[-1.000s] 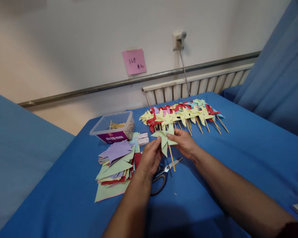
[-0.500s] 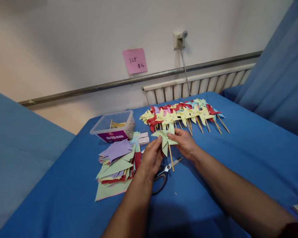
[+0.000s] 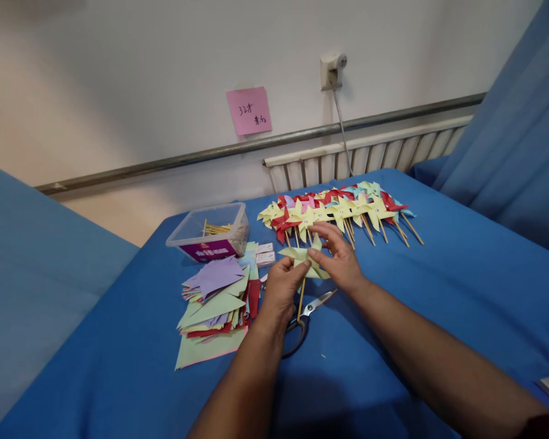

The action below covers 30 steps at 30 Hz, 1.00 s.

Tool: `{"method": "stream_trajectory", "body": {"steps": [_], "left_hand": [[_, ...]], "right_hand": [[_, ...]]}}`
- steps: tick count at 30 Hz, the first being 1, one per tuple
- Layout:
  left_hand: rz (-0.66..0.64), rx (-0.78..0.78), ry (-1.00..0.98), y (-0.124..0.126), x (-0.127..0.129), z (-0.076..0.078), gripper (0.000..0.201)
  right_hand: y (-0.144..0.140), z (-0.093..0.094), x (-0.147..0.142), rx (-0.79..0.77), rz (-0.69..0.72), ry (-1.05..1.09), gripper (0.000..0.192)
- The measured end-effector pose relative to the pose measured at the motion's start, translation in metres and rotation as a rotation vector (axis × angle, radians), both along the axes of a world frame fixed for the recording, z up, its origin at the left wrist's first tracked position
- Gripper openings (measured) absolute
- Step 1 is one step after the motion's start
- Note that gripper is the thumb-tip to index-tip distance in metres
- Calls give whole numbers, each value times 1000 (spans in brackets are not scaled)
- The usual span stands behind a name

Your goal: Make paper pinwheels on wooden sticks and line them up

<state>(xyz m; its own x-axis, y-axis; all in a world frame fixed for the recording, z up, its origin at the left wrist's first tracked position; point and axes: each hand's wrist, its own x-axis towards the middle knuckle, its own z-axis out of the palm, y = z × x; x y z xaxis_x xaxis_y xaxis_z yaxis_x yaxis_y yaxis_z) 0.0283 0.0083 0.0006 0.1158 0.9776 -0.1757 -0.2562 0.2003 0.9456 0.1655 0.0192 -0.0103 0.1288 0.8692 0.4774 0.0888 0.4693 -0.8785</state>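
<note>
We hold pale green pinwheel [image 3: 302,254] between both hands, above surface [image 3: 439,286], just near of finished pinwheel row [image 3: 338,210]. Left hand [image 3: 281,289] pinches stick [image 3: 301,299] and paper's left edge; right hand [image 3: 341,259] presses fingers on centre. Stick axis runs near-far, slightly tilted. Scissors [image 3: 302,317] lie beneath.

Blue-clothed table [image 3: 439,292]: pinwheels [image 3: 338,210], papers [image 3: 215,299], scissors [image 3: 302,317], perhaps boxes [image 3: 264,254]

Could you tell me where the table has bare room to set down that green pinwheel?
Bare blue cloth lies right of the right hand, below the pinwheel row. Left of the left hand it is crowded: paper pile, scissors.
</note>
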Motion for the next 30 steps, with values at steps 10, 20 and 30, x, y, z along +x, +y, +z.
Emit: {"method": "stream_trajectory", "body": {"steps": [10,20,30], "left_hand": [[69,1,-8,3,0,0,30],[366,-3,-203,13,-12,5,30],[184,-24,-298,10,-10,15,24]], "right_hand": [[-1,-3,-6,10,-10,6,21],[-9,-10,-22,-705,564,168,38],[-9,-14,-26,-573,630,189,38]]}}
